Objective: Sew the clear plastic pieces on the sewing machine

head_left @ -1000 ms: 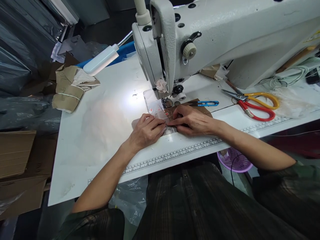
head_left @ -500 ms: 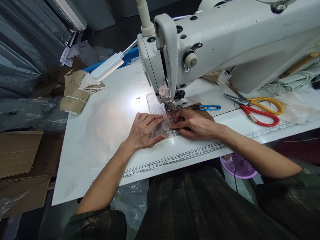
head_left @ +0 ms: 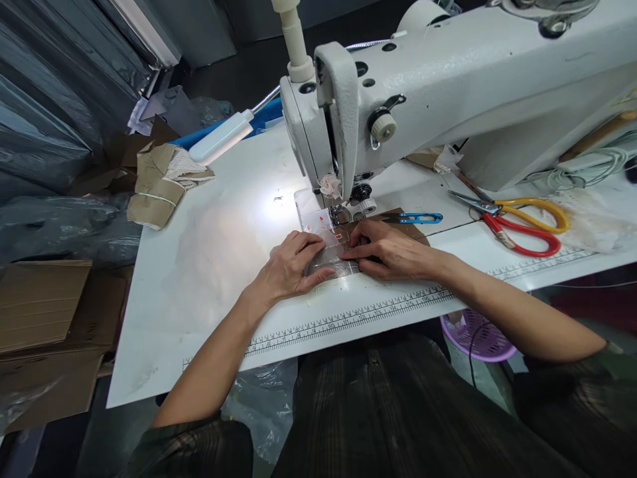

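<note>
1. Grey, creased plastic sheeting (head_left: 44,86) fills the upper left of the frame, with cardboard (head_left: 42,305) at the lower left.
2. One smooth white tabletop (head_left: 159,338) crosses the middle; one black-marked ruler scale (head_left: 331,326) runs along its near edge.
3. One sewing machine (head_left: 438,93), pale and finely pebbled, spans the upper right; one slim white lamp (head_left: 223,137) glows to its left.
4. One small sheet (head_left: 332,253), see-through and mesh-like with a few red marks, lies flat at the centre of the frame, just below the machine's presser foot.
5. Two hands touch it. The left hand (head_left: 287,267) is open and spread, thumb apart from the fingers; the right hand (head_left: 388,250) curls, forefinger extended onto the sheet (whether it pinches anything, I cannot tell).
6. One flat brown piece (head_left: 411,232) sits partly beneath the right hand, with one pair of blue snips (head_left: 423,218) upon it.
7. One pair of scissors (head_left: 490,208), one loop yellow, one red, lies at right.
8. One round, perforated purple basket (head_left: 480,338) shows at lower right.
</note>
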Demonstrator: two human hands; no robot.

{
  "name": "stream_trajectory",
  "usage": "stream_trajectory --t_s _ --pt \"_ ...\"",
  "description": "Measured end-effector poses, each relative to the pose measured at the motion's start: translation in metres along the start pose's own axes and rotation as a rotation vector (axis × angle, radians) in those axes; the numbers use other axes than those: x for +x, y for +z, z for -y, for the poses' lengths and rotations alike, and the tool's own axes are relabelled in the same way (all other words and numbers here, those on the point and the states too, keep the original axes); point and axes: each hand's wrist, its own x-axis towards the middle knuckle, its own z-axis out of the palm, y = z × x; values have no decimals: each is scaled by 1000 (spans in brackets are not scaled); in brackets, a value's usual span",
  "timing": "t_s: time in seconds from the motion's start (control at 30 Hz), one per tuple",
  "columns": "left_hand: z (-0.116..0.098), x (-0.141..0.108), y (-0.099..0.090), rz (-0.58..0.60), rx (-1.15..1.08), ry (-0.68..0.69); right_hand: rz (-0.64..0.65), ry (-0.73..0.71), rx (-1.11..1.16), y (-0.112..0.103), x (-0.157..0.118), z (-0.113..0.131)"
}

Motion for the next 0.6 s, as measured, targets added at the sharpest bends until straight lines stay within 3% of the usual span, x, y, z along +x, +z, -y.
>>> stream_trajectory --t_s 0.3,0.6 --pt "-2 1 1 0 23 -4 2 -9 0 1 0 -1" --pt "-10 11 9 21 323 -32 -10 -21 6 2 0 -3"
